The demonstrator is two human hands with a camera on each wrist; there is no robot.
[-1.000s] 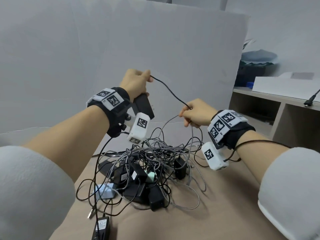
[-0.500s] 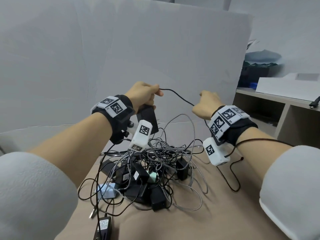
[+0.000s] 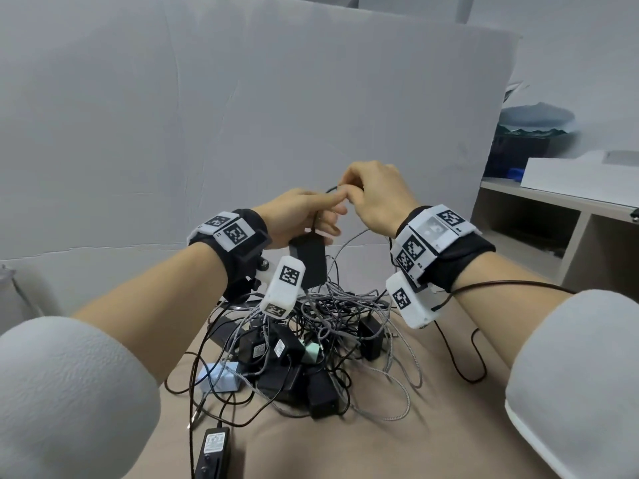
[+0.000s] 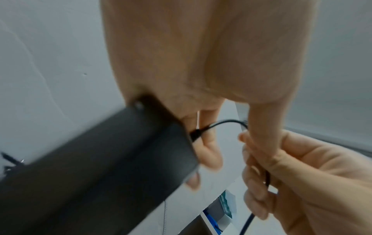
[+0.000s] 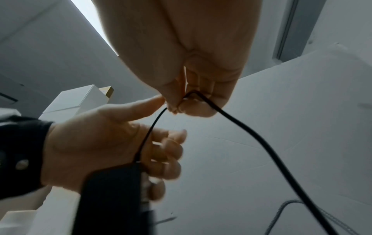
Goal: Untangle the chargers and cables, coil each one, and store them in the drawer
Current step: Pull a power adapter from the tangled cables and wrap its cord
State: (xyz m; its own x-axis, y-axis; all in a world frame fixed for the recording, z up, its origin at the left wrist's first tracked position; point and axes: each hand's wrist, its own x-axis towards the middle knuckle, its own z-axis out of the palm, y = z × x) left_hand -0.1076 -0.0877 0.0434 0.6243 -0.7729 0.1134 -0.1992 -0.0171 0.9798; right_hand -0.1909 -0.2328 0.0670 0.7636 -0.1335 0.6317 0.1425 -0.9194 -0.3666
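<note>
Black and rectangular, a plastic power adapter (image 3: 308, 258) hangs above the tangled heap of chargers and cables (image 3: 304, 344), gripped at its upper end by the left hand (image 3: 301, 216), whose lower fingers curl round the brick while the forefinger points toward 2 o'clock. From the adapter's top a thin black cable (image 5: 241, 127) rises, bends into a short loop and passes into the right hand (image 3: 375, 198), which pinches it between thumb and fingertips; the rest of that hand's fingers are folded over the cord. Both hands meet just above the heap, the left forefinger touching the right hand's fingertips. In the right wrist view the cord leaves the pinch and drops away toward 5 o'clock.

On the beige tabletop (image 3: 432, 444) the heap lies below the hands at 6 o'clock: several black adapters, grey braided leads, thin dark wires, a pale blue plug block (image 3: 221, 376) at its 8 o'clock edge. A long black adapter with a white label (image 3: 213, 451) lies apart at the near edge, at 7 o'clock from the heap. A white board (image 3: 242, 115) stands behind, and an open shelf unit (image 3: 570, 229) sits at 3 o'clock.
</note>
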